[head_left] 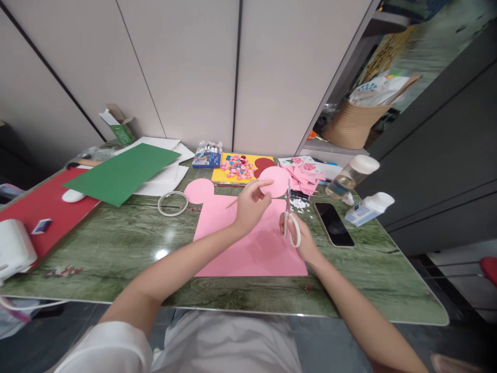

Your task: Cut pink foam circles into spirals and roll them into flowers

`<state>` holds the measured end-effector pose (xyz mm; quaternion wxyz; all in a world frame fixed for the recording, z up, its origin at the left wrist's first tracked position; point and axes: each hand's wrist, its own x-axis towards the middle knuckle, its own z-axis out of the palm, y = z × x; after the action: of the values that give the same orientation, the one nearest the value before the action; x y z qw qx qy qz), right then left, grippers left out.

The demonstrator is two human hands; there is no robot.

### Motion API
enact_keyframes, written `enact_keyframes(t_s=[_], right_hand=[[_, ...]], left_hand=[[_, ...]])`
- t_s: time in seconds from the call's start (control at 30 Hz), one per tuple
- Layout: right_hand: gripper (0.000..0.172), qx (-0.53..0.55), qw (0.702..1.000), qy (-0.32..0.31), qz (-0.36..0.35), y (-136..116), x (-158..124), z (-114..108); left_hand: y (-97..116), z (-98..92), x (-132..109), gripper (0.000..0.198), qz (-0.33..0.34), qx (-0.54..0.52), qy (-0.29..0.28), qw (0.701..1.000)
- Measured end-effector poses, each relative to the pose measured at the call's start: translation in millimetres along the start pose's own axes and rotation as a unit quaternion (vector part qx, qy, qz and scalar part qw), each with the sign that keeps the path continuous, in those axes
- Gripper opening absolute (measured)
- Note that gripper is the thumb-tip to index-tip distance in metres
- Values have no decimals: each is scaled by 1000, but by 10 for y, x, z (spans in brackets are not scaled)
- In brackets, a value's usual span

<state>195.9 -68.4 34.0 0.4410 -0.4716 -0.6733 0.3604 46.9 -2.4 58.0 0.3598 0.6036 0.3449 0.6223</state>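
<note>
Scissors [288,208] are in the right hand [302,234], its fingers curled about the white handles, with the blades pointing toward the far edge of the surface [128,246]. That grip likely lets the blades meet the paper rim squarely; whether they are parted is too small to tell.

The left hand [251,208] pinches a pink disc [276,181] between thumb and fingers, above the far side of a pink sheet [240,261]. The disc's right rim is at the blades; holding it from the opposite side seems meant to steady it and spare the fingers. A thin brown stick [232,203] shows beside this hand, but I cannot tell whether it is held.

The sheet lies near the middle of the surface's near edge, within easy reach. Another pink circle [199,191] rests at its far left corner, perhaps set apart so that it stays flat. Pink scraps [305,180] are heaped toward the far edge, just beyond white bits [300,205], probably to leave room for the wrists. A phone [334,224] lies toward the right edge, apart from the right hand, presumably out of the forearm's way.
</note>
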Motion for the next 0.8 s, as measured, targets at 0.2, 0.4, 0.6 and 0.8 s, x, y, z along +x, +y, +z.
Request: enact_keyframes(t_s=[0.2, 0.4, 0.6, 0.8], right_hand=[[33, 1, 1000, 5, 11, 2, -1, 6], [34, -13, 1000, 1, 24, 0, -7, -5], [33, -16, 999, -5, 34, -3, -3, 3], [33, -11, 999, -8, 31, 3, -11, 10]], left_hand=[[-13, -11, 13, 25, 5, -8, 2, 1000], [-18, -26, 20, 24, 1, -27, 0, 1000], [-17, -14, 27, 23, -1, -36, 11, 999], [11, 2, 36, 25, -33, -42, 23, 998]])
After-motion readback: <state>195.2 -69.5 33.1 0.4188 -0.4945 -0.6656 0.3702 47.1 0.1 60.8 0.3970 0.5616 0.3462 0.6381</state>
